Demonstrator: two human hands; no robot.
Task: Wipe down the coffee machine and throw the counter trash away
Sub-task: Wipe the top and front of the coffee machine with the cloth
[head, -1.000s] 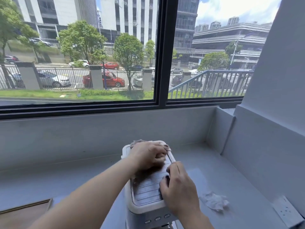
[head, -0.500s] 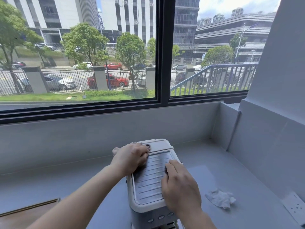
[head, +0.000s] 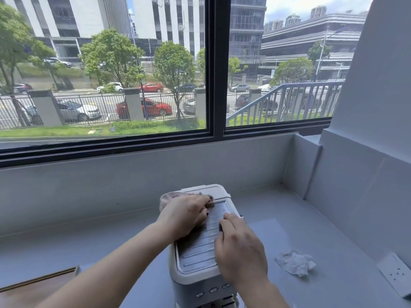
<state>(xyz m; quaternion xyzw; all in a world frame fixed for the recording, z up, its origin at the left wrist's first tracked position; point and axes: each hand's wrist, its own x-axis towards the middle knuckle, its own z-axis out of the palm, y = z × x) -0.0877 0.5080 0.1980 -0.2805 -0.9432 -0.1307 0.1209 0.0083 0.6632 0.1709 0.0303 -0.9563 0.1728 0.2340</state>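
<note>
The coffee machine (head: 193,277) has a white plastic body, smooth and a little shiny. Its top tray (head: 200,247) is grey with raised ribs and a dull shine. I cannot tell if it is metal or plastic. The cloth (head: 165,200) on the far end of the top is soft, pinkish and matt. The wad of paper (head: 294,263) on the right is white, thin and crinkly. The counter (head: 311,218) is pale grey, smooth and faintly glossy. The board (head: 37,290) at the near left is brown, matt wood. The socket (head: 398,274) is smooth white plastic.
</note>
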